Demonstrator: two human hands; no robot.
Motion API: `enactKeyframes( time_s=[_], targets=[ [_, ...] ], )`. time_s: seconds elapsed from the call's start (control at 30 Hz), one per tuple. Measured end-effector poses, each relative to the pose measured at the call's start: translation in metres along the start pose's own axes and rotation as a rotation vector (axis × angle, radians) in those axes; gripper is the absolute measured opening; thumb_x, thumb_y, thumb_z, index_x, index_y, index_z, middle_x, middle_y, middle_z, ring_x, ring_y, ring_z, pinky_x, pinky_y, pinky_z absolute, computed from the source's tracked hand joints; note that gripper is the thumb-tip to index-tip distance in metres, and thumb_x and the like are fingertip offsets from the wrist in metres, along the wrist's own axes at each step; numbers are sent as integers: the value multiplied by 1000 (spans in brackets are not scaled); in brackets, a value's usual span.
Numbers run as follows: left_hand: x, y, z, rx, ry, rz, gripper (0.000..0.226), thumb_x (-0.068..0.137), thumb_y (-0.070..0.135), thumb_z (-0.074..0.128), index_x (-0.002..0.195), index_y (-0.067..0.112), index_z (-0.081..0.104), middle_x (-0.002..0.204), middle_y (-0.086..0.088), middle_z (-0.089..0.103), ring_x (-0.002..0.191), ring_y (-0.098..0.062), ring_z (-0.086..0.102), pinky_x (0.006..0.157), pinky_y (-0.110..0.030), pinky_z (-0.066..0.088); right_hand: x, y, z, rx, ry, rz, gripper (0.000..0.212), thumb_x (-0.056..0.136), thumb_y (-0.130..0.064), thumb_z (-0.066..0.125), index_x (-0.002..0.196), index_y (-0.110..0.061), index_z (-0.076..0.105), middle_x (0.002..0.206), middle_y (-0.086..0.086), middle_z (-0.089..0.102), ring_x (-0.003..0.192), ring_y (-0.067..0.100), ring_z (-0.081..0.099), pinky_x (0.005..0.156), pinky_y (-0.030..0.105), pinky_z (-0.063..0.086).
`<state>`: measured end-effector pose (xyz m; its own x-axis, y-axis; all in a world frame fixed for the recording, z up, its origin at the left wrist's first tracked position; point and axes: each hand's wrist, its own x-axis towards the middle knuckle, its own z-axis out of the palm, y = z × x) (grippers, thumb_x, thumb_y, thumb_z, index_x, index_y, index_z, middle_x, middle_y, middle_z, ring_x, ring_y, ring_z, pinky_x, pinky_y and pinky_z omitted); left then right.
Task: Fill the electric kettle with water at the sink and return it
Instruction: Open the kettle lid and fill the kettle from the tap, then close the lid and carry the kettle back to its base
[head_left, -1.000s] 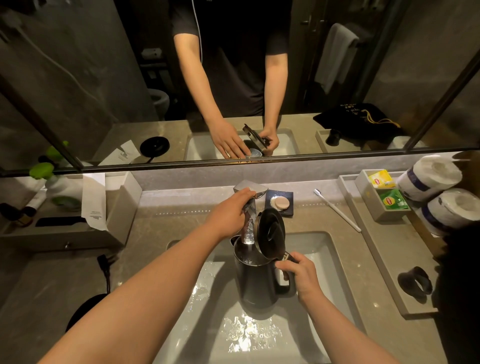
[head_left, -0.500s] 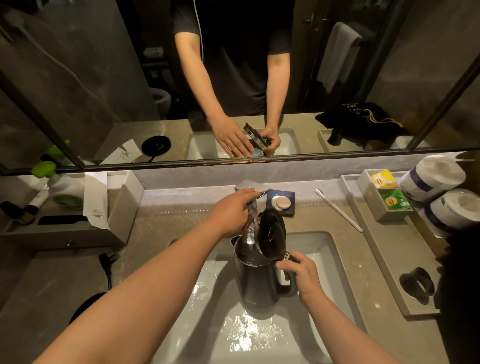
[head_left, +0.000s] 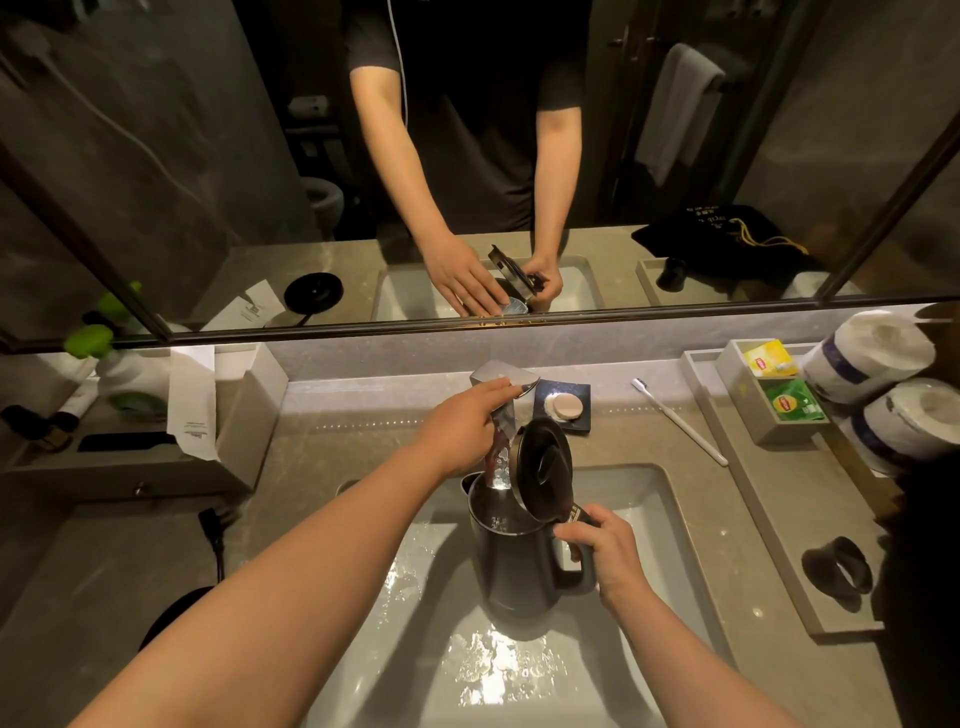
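Observation:
A dark grey electric kettle (head_left: 511, 566) stands upright inside the white sink (head_left: 654, 514), its round lid (head_left: 543, 470) swung open. My right hand (head_left: 608, 551) grips the kettle's handle. Water streams from the flat metal tap (head_left: 506, 379) straight down into the kettle's mouth. My left hand (head_left: 460, 431) rests on the tap's lever, fingers laid flat along it. The kettle's black round base (head_left: 166, 618) sits on the counter at lower left, partly hidden by my left forearm.
A soap dish (head_left: 563, 408) and a white toothbrush (head_left: 678, 421) lie behind the sink. At right, a grey tray (head_left: 769, 551) holds a tea-bag box (head_left: 774, 387) and toilet rolls (head_left: 872, 353). A tissue box (head_left: 244, 405) stands left. The mirror (head_left: 156, 156) runs along the back.
Nearly nothing has changed. My left hand has flattened a little more along the tap lever, and water keeps running into the kettle.

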<state>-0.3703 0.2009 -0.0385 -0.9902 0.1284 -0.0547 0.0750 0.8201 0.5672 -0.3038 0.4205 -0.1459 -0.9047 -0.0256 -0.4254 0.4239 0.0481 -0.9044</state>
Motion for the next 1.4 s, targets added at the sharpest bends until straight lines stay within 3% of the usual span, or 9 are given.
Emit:
enactKeyframes(
  time_s=[0.43, 0.57, 0.67, 0.8, 0.9, 1.0, 1.17, 1.27, 1.4],
  targets=[
    [-1, 0, -5, 118, -85, 54, 68, 88, -3, 47, 143, 36, 39, 155, 10, 30, 135, -21, 37, 101, -34, 37, 3, 2, 0, -9, -13, 10, 60, 42, -26, 81, 76, 15, 54, 55, 8, 54, 50, 19, 51, 54, 33, 42],
    [0, 0, -2, 240, -185, 151, 60, 90, 5, 55, 143, 31, 41, 157, 7, 28, 140, -22, 31, 107, -39, 35, 2, 2, -2, -1, -21, 11, 59, 43, -25, 81, 75, 16, 53, 56, 10, 53, 50, 19, 51, 53, 31, 42],
    [1, -1, -4, 143, -218, 109, 58, 91, 0, 47, 142, 28, 43, 155, 4, 31, 140, -21, 29, 110, -40, 29, 1, 1, -4, 10, -21, 3, 63, 42, -24, 81, 77, 18, 51, 58, 13, 52, 50, 19, 51, 51, 30, 41],
    [-11, 11, -6, -285, -2, -48, 37, 98, 24, 45, 134, 28, 53, 137, 0, 55, 124, -17, 49, 98, -31, 41, -6, 0, -7, 18, -26, -9, 62, 43, -23, 81, 74, 19, 48, 63, 15, 49, 55, 24, 48, 54, 33, 40],
    [-38, 24, 1, -550, 46, -57, 37, 90, 43, 57, 127, 41, 54, 124, 13, 59, 112, -1, 53, 83, -20, 45, -14, -2, -11, 17, -31, -13, 55, 41, -22, 81, 69, 14, 51, 63, 15, 48, 58, 25, 46, 57, 35, 37],
    [-57, 31, 5, -478, 33, -20, 45, 79, 54, 64, 122, 50, 56, 117, 32, 52, 106, 17, 45, 85, -16, 39, -26, -7, -15, 12, -38, -30, 43, 40, -22, 81, 66, 2, 56, 60, 13, 49, 54, 22, 47, 55, 33, 38],
    [-77, 27, 2, -410, 121, -2, 27, 84, 26, 69, 110, 34, 69, 114, 15, 66, 109, 0, 56, 96, -29, 43, -48, -18, -19, 23, -42, -95, 38, 40, -19, 79, 62, -2, 54, 53, 8, 46, 50, 19, 45, 51, 28, 37],
    [-102, 16, -1, -317, 179, -38, 24, 85, 22, 69, 107, 28, 72, 108, 17, 67, 104, -1, 59, 91, -23, 44, -63, -25, -22, 19, -53, -138, 40, 39, -23, 78, 63, -1, 55, 52, 8, 46, 49, 18, 46, 46, 26, 39],
    [-140, 14, -1, -186, 206, -8, 36, 85, 29, 68, 121, 32, 64, 113, 26, 56, 107, 4, 52, 89, -13, 35, -80, -33, -22, 43, -84, -167, 40, 41, -22, 78, 66, 1, 58, 52, 7, 46, 48, 18, 45, 45, 26, 38]
  ],
)
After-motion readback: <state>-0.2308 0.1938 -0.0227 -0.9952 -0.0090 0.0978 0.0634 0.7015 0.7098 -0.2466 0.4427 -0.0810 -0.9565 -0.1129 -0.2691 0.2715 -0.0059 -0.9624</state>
